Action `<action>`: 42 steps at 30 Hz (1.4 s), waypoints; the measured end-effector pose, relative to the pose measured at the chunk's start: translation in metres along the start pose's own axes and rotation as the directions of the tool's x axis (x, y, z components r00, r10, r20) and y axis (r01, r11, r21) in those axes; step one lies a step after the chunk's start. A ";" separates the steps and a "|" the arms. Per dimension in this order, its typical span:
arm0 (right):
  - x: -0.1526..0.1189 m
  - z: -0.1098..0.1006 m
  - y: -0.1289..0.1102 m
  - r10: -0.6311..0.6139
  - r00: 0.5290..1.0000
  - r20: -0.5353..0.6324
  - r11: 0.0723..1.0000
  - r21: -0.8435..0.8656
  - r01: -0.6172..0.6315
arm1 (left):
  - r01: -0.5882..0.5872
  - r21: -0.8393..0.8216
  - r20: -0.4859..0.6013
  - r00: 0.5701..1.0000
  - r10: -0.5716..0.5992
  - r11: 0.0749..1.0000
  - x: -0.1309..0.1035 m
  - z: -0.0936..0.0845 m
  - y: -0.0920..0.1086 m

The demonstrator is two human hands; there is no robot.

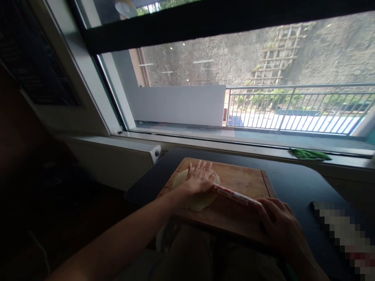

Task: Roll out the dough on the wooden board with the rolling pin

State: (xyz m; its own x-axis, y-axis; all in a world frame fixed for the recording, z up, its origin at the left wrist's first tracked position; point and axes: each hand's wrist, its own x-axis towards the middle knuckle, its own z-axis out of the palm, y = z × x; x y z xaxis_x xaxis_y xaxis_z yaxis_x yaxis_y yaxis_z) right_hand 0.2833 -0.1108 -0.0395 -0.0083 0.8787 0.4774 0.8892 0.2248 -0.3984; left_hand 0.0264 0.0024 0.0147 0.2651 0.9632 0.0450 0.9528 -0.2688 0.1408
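Note:
A round, flat sheet of pale dough (199, 203) lies on the left part of a wooden board (240, 175). My left hand (202, 175) rests on the dough, its fingers stretched out over the far side. In my right hand (275, 216), at the board's right side, is one end of a rolling pin (234, 195) with a red and white printed label. The pin slants across the board, and its other end reaches the side of my left hand. Whether that end touches the hand or is hidden under it, I cannot tell.
The board is on a dark table (304, 183) with rounded corners. A green cloth (310, 154) lies on the windowsill, and a radiator (117, 156) stands to the left. At the table's right edge is a blurred-out item (342, 230). A large window fills the far side.

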 end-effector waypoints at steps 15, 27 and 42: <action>-0.001 -0.006 -0.010 -0.030 0.999 -0.025 0.997 -0.074 0.028 | 0.013 -0.114 -0.080 0.997 -0.022 0.993 0.079 0.011 0.011; 0.003 -0.001 -0.002 -0.131 0.991 0.020 0.987 -0.092 0.132 | 0.018 -0.069 -0.099 0.995 -0.025 0.997 0.041 0.007 -0.001; -0.001 0.006 0.002 0.005 0.999 -0.045 0.987 -0.161 -0.012 | 0.090 -0.307 -0.047 0.993 -0.110 0.947 0.084 -0.026 -0.049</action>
State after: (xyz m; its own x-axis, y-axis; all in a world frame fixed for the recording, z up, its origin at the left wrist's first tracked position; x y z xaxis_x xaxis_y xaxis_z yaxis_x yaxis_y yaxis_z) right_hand 0.2826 -0.1087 -0.0453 0.0167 0.8599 0.5102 0.9513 0.1434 -0.2729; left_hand -0.0021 0.0965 0.0372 0.1518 0.9855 0.0760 0.8810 -0.1698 0.4415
